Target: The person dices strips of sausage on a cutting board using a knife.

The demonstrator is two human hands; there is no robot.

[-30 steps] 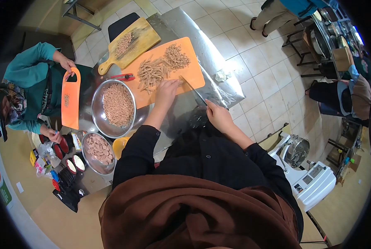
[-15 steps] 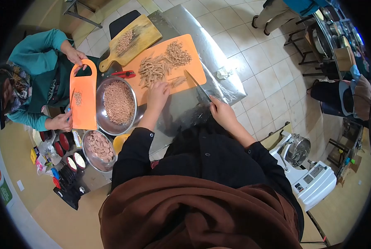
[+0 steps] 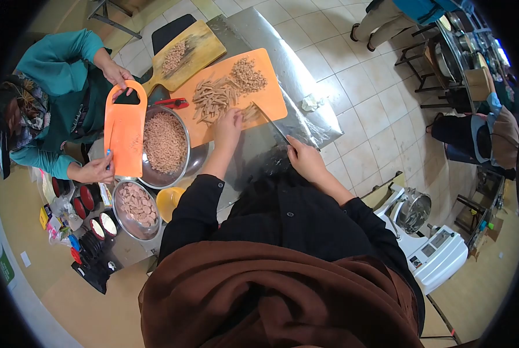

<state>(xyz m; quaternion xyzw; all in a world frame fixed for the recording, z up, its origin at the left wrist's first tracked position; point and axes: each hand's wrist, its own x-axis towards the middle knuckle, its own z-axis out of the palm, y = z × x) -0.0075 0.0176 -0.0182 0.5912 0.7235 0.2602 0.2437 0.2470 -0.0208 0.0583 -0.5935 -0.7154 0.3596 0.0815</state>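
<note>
My right hand [image 3: 303,155] is wrapped round the handle of a knife [image 3: 271,123], whose blade tip rests over the orange cutting board [image 3: 277,101]. Closed fingers of my left hand [image 3: 229,124] touch the board's near edge, beside a few thin strips [image 3: 251,112]. Whether they grip a strip is hidden. On the board lie a pile of brown strips [image 3: 212,100] and a heap of small diced pieces [image 3: 248,76]. To the left, a steel bowl [image 3: 186,142] holds many diced pieces, partly covered by a co-worker's orange board [image 3: 124,133].
A co-worker [image 3: 68,64] stands at the left. Nearby are a wooden board [image 3: 210,46], a red-handled tool [image 3: 172,103], a bowl of pink slices [image 3: 137,210], a yellow bowl [image 3: 168,202] and red containers [image 3: 83,199]. A white mixer [image 3: 439,255] stands right.
The co-worker's orange board has tilted and moved right, over the steel bowl's edge, and its diced pieces have mostly gone. My left hand shifted left, then slightly right; the knife moved slightly.
</note>
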